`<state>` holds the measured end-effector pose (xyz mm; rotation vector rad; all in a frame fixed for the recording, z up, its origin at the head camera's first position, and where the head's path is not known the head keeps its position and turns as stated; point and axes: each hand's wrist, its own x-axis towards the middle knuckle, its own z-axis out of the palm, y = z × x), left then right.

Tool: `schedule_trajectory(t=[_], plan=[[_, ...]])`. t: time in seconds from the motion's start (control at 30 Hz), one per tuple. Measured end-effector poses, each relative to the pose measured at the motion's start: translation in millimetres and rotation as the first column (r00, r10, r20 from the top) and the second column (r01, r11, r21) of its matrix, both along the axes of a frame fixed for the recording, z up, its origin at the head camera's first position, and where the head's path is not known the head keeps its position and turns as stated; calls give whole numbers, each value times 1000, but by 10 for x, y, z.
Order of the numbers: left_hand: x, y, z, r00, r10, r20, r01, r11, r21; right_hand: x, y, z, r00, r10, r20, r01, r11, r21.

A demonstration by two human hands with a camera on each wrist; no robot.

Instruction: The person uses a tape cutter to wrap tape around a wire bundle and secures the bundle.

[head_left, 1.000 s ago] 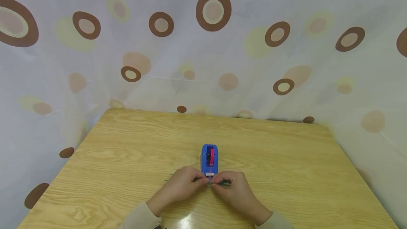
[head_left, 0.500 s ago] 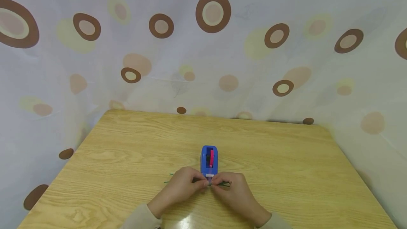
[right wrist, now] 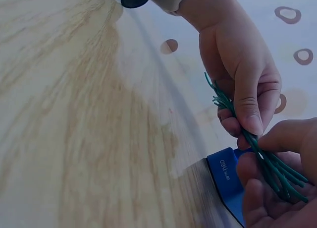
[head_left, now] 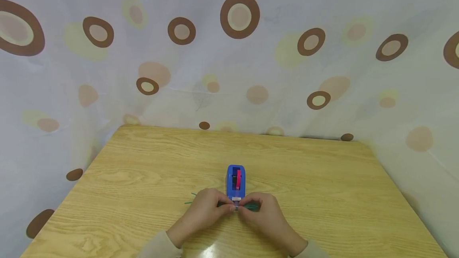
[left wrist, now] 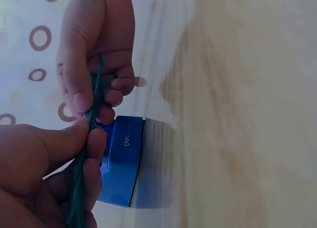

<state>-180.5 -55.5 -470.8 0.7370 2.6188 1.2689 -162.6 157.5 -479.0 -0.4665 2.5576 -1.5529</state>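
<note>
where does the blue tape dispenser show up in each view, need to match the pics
Head: tape dispenser in the lower middle, just beyond the left hand and right hand.
Left wrist: tape dispenser left of centre, lower half, partly behind the left hand.
Right wrist: tape dispenser lower right, partly behind the right hand.
Shared landmark: green strands pinched by both hands.

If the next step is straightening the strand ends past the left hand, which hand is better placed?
Probably the left hand: the strands stick out beyond it, though its pinch may need loosening. The right hand pinches them on the other side and must probably reach across.
</note>
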Motion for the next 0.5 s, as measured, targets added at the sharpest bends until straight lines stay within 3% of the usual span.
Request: schedule_trajectory(t=[0.17, 0.33, 0.5], plan=[[10, 16, -12, 997, 1, -83, -5, 999, -49, -16, 19, -15, 995, 51, 91, -43, 995, -87], [14, 34, -24, 985, 11, -175, -29, 994, -101, -15, 19, -35, 994, 57, 93, -43, 989, -141], [15, 31, -12, 978, -8, -210, -15, 994, -107, -15, 5, -66, 997, 39, 59, -29, 987, -156]])
